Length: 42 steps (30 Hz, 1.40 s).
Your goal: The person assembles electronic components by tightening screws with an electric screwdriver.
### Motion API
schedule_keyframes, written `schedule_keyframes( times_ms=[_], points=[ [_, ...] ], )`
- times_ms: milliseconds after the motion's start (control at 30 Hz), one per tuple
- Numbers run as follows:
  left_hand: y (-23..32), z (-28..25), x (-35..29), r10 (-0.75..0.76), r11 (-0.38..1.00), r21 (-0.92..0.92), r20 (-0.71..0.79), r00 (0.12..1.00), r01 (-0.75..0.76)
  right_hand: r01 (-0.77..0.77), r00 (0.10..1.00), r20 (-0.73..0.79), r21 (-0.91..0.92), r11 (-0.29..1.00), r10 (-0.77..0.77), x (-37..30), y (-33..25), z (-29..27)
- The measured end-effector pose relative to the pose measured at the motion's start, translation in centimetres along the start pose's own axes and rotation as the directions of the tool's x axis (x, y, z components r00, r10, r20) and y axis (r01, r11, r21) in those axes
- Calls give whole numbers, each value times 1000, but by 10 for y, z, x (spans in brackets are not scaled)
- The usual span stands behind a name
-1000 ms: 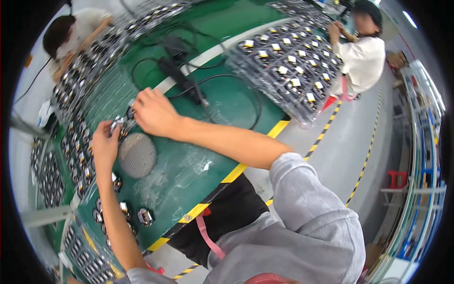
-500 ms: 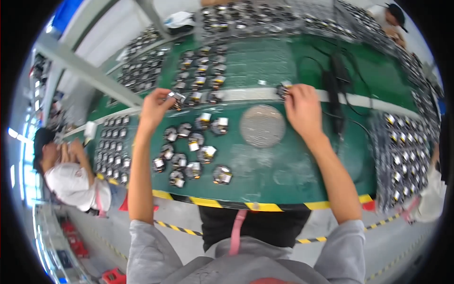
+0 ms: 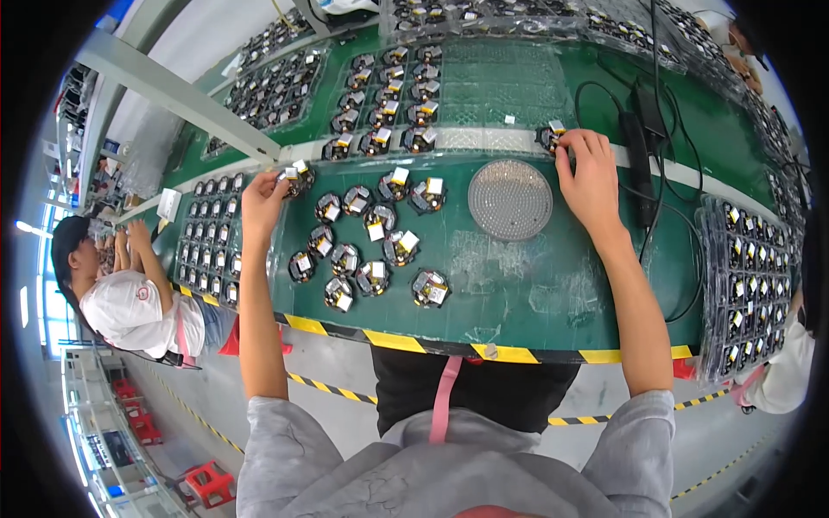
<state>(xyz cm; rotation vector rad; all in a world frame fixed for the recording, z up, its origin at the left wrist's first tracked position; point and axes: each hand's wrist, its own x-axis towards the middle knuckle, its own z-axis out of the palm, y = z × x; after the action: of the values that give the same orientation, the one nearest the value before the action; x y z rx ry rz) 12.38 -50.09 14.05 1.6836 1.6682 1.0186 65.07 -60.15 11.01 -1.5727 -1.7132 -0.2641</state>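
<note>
My left hand (image 3: 262,203) pinches a small round electronic module (image 3: 299,178), dark with a pale block on top, just off the near left corner of the clear plastic tray (image 3: 492,95). At the tray's near right corner, the fingertips of my right hand (image 3: 590,177) close on another module (image 3: 550,134) of the same kind. Three columns of modules (image 3: 382,112) fill the tray's left part. Between my forearms several loose modules (image 3: 374,224) lie scattered on the green mat (image 3: 509,302). A round, dotted, clear disc (image 3: 510,200) lies to their right.
Filled trays stand at the left (image 3: 207,233), right (image 3: 747,285) and far side (image 3: 509,22). Black cables (image 3: 682,147) and a black power strip (image 3: 639,168) lie right of my right hand. A slanting metal post (image 3: 186,99) rises at left. A co-worker (image 3: 129,298) sits at left.
The view has shifted, so the table appears higher and further right. My left hand has drawn its module left and toward me, away from the tray. My right hand stays at its corner.
</note>
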Motion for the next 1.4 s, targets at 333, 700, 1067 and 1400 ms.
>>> schedule_keyframes(
  times_ms=[333, 700, 1067, 1400],
  points=[
    [56, 28, -152, 83, 972, -182, -326, 942, -148, 252, 924, 204, 315, 915, -324, -12, -103, -19],
    [40, 41, -174, 315, 929, 197, 25, 949, -313, 424, 602, 468, 499, 756, -647, -24, -218, 71],
    [26, 36, -134, 315, 946, 6, -255, 914, -324, 421, 720, 377, 429, 799, -582, -10, -246, 120],
    [90, 72, -230, 190, 956, -254, 155, 969, -146, 200, 973, 104, 63, 978, -206, 8, -92, -5]
  ],
)
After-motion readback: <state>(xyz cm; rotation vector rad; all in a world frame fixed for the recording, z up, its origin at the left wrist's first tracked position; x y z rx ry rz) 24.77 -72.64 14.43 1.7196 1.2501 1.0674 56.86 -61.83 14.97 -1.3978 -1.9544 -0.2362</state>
